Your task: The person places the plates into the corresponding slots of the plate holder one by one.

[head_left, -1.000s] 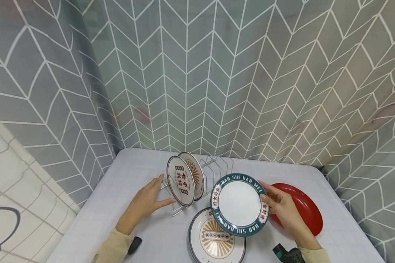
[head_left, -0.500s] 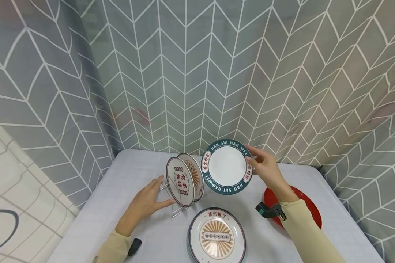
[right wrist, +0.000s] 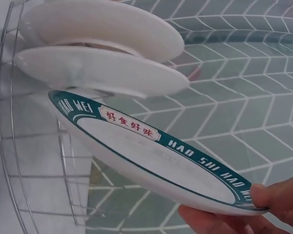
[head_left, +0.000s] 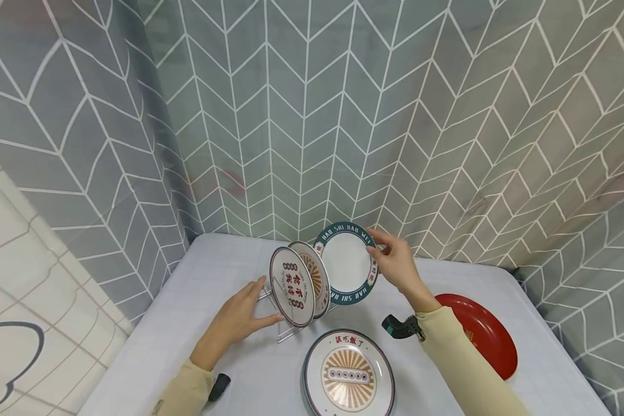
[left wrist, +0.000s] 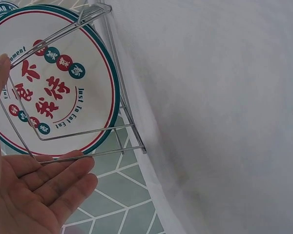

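Observation:
My right hand pinches the edge of a white plate with a teal lettered rim, thumb on the face and fingers beneath. In the right wrist view the plate is tilted beside the wire dish rack, its far edge close to the plates standing there. Two plates lean in the rack: a front one with red characters and, behind it, one with a sunburst print. My left hand spans the rack's left end; in the left wrist view its thumb and fingers hold the wire frame.
A stack of larger plates, sunburst plate on top, lies in front of the rack. To the right a red oval dish rests on the white tablecloth, partly behind my right sleeve. Patterned curtain hangs behind the table.
My right hand has carried the teal-rimmed plate from over the stack up and leftward to the rack, next to the standing plates. The left hand has kept its place at the rack's end.

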`<state>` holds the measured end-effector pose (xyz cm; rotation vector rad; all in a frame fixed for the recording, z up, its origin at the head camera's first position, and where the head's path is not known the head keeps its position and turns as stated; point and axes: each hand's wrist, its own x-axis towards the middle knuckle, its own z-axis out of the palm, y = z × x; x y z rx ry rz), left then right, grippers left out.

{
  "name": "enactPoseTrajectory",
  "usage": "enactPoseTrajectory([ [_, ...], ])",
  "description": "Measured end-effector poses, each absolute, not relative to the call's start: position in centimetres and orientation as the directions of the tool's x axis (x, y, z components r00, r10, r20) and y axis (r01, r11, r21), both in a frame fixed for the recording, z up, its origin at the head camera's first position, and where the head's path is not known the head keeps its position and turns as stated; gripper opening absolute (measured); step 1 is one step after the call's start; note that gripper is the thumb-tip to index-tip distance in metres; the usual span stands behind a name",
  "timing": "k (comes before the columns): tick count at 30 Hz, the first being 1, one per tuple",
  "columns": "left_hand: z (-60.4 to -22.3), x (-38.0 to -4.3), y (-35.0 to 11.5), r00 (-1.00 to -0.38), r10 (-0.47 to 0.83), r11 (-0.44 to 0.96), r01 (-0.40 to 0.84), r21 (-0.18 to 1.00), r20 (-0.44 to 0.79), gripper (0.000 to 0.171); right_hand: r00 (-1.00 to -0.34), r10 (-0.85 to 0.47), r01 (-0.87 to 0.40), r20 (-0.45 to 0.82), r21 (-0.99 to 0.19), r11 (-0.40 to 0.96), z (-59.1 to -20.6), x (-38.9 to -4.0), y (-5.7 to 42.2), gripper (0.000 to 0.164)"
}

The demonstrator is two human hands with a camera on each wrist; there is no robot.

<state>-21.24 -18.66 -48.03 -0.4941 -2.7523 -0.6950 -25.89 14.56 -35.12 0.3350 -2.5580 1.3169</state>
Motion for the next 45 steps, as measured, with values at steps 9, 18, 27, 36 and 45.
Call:
enactPoseTrajectory([
  [9,-47.8,-21.2,-18.6,-0.907,0.261,0.837,0.383,0.391,0.330,0.105,-0.929,-0.112,-0.351,0.354,-0.737,0.578,-35.3,-25.9,12.6,0.042],
  [18,-47.7,-21.1,-18.5,-0.912,0.268,0.832,0.381,0.403,0.310,0.105,-0.909,-0.210,-0.414,0.361,-0.715,0.563,-38.0,-25.6,10.2,0.042],
  [27,-47.7,-21.1,-18.5,-0.907,0.264,0.831,0.386,0.400,0.328,0.104,-0.906,-0.235,-0.422,0.352,-0.718,0.553,-38.9,-26.2,9.6,0.043],
  [36,-47.9,-21.2,-18.4,-0.908,0.257,0.834,0.381,0.398,0.331,0.105,-0.916,-0.260,-0.401,0.307,-0.738,0.543,-39.2,-26.4,9.5,0.045],
  [45,-48.0,-21.3,-18.4,-0.900,0.263,0.835,0.393,0.387,0.346,0.105,-0.902,-0.242,-0.431,0.358,-0.693,0.578,-39.8,-26.5,9.3,0.046],
])
